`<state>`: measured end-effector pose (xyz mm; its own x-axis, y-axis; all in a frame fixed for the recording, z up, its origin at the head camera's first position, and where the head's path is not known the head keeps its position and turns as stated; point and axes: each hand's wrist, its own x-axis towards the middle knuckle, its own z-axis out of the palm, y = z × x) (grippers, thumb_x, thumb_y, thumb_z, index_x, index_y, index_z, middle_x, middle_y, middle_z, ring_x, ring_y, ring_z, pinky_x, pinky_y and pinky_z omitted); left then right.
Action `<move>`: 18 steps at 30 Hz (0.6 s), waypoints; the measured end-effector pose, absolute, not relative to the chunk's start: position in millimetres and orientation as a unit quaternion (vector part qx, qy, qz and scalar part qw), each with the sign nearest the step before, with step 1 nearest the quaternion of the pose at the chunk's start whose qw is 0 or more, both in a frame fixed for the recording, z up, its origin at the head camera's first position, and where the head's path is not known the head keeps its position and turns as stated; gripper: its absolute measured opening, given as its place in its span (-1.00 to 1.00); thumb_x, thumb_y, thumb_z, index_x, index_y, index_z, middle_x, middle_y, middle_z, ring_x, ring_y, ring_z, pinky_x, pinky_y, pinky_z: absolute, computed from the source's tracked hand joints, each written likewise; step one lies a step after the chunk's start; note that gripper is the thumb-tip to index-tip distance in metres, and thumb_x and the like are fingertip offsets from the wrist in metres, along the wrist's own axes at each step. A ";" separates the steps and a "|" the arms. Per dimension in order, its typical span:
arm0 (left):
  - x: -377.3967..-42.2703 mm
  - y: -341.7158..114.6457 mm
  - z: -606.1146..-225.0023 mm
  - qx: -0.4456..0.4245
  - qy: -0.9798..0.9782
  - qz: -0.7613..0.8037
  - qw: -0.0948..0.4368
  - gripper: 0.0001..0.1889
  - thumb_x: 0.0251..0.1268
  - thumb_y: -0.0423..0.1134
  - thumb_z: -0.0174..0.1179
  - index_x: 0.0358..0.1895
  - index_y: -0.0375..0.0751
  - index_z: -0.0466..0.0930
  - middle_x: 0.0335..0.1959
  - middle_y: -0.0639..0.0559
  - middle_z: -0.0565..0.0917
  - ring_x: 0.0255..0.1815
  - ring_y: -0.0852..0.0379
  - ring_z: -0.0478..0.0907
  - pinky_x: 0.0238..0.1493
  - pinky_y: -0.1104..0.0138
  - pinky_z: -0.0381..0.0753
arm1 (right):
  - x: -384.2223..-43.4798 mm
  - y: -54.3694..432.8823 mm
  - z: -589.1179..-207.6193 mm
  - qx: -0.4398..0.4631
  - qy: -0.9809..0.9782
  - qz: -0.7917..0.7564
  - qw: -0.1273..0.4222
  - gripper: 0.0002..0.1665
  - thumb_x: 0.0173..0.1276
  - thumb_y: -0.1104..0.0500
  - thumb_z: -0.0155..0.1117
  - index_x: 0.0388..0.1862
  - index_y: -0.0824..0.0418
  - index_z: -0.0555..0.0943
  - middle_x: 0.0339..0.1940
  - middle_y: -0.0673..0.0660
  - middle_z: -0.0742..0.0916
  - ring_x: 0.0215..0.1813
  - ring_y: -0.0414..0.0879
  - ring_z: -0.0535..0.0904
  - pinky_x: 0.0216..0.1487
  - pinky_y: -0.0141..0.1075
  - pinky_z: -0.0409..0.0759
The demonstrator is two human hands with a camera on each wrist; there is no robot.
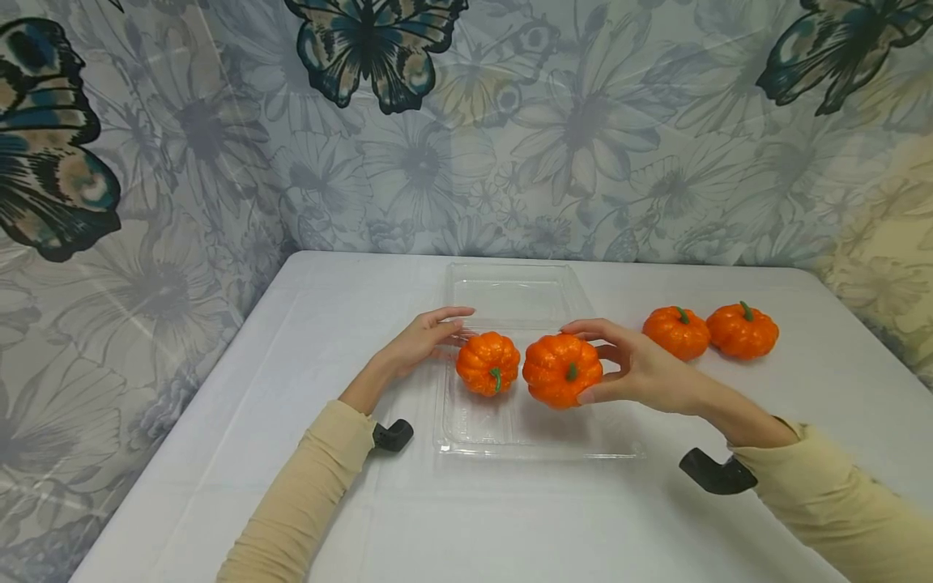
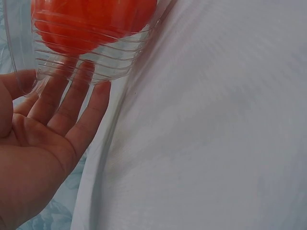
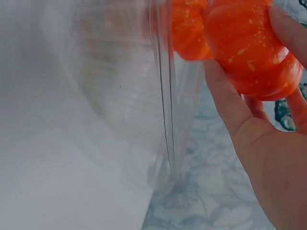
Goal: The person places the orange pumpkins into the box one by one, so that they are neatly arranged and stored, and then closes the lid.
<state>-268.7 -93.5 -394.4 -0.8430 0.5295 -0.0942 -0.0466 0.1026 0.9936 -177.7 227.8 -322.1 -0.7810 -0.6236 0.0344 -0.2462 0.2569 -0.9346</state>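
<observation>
In the head view my right hand [image 1: 649, 374] grips an orange toy pumpkin [image 1: 557, 374] with a green stem, above the right half of a clear plastic container [image 1: 474, 447]. The right wrist view has the thumb and fingers around this pumpkin [image 3: 247, 50]. A second pumpkin [image 1: 484, 362] sits in the container's left half, its stem facing the near side. Beside it, my left hand [image 1: 411, 346] touches the container's left side. Up close in the left wrist view, nearly straight fingers [image 2: 88, 108] rest against the ribbed wall [image 2: 91, 64] from outside.
Two more orange pumpkins, one [image 1: 676, 332] touching the other [image 1: 743, 330], lie on the white tablecloth [image 1: 539, 526] at the right. The container's clear lid [image 1: 517, 298] lies opened out toward the back. A patterned wall [image 1: 510, 178] stands behind the table.
</observation>
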 end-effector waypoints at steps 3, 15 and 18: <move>-268.9 -93.8 -394.5 0.171 0.708 0.648 0.223 -0.55 0.54 -0.25 -0.12 0.40 -0.30 0.24 0.12 -0.26 0.56 0.10 -0.08 0.51 0.03 0.14 0.54 | -176.3 220.3 -323.9 -0.288 0.775 -0.533 0.181 -0.07 0.06 0.34 0.49 0.39 0.19 0.24 0.33 0.24 0.34 0.25 0.15 0.40 -0.04 -0.16 0.59; -269.0 -94.0 -395.3 0.174 0.707 0.648 0.222 -0.55 0.53 -0.25 -0.11 0.40 -0.28 0.25 0.12 -0.24 0.57 0.09 -0.07 0.52 0.01 0.16 0.55 | -178.3 195.1 -330.7 -0.337 0.754 -0.521 0.215 -0.18 0.11 0.32 0.47 0.32 0.33 0.29 0.30 0.29 0.36 0.25 0.30 0.34 0.01 -0.16 0.57; -268.5 -94.1 -394.3 0.173 0.707 0.649 0.220 -0.55 0.54 -0.25 -0.11 0.39 -0.29 0.25 0.11 -0.25 0.57 0.09 -0.07 0.52 0.01 0.15 0.55 | -177.3 190.3 -330.9 -0.335 0.758 -0.516 0.217 -0.17 0.09 0.31 0.48 0.33 0.31 0.30 0.31 0.28 0.37 0.26 0.28 0.34 0.01 -0.18 0.57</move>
